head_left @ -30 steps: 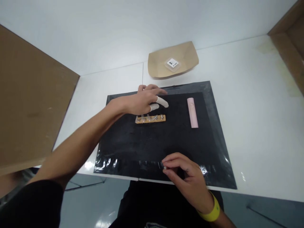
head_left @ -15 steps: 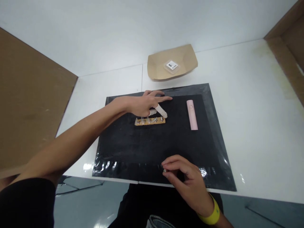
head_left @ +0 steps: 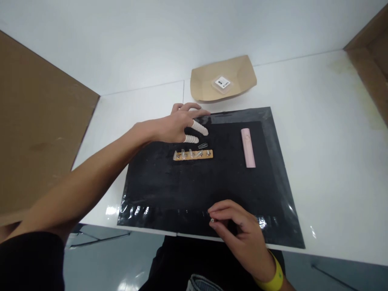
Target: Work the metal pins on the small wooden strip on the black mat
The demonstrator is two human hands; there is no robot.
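My left hand [head_left: 182, 125] reaches over the black mat [head_left: 169, 186], fingers apart and holding nothing. White ribbed finger cots cover its thumb and index finger. Just beyond its thumb a clear false nail tip [head_left: 203, 145] lies on the mat. Beside that tip is a tan strip [head_left: 211, 153] bearing several clear nail tips on small shiny mounts. Near the mat's front edge my right hand [head_left: 239, 230] is closed in a pinch on a small shiny round-ended piece [head_left: 212, 220]; its exact kind cannot be made out.
A pink stick-shaped device [head_left: 248, 148] lies on the right of the mat. Behind the mat stands a brown paper tray [head_left: 200, 83] with a labelled clear case [head_left: 222, 83] in it. Brown panels [head_left: 39, 133] flank the white table.
My left hand has moved back and left, away from the tan strip. The loose nail tip now shows beside the strip. My right hand keeps its pinch, almost still.
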